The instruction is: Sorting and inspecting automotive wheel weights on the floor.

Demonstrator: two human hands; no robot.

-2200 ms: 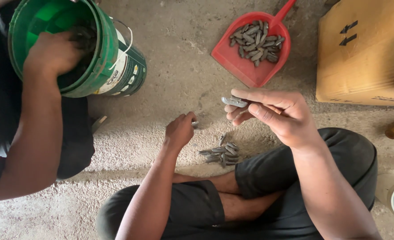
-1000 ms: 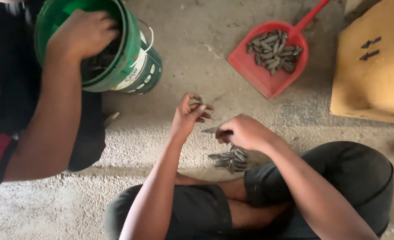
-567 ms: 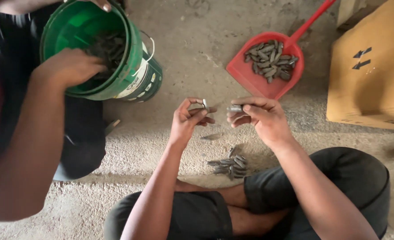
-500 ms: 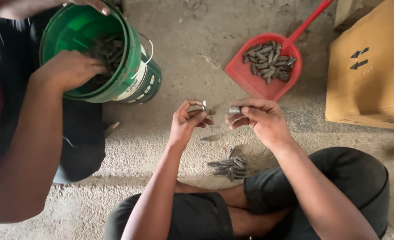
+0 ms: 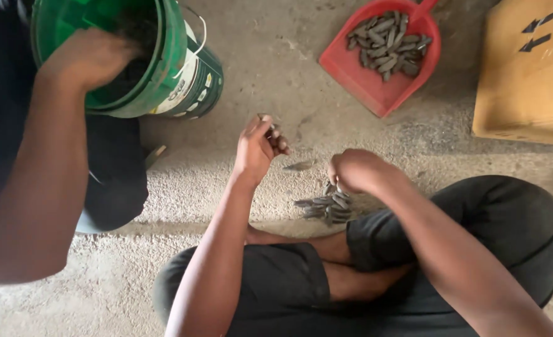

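So the person sits cross-legged on the concrete floor [image 5: 276, 56], left hand [image 5: 259, 148] raised with the fingers curled narrow around a small grey metal piece [image 5: 265, 118] that just peeks out at the top. The right hand [image 5: 359, 171] is down over the little pile of pieces [image 5: 323, 207] right in front of the legs, fingers bunched closed on the top of it, can't tell if it's actually got one. Looks like early going: the near pile is small, while the red dustpan [image 5: 382, 93] far right holds a good heap. The pieces are dull grey, elongated and flattish. On the left someone else's hand [image 5: 89, 59] digs into a green bucket [image 5: 170, 68]
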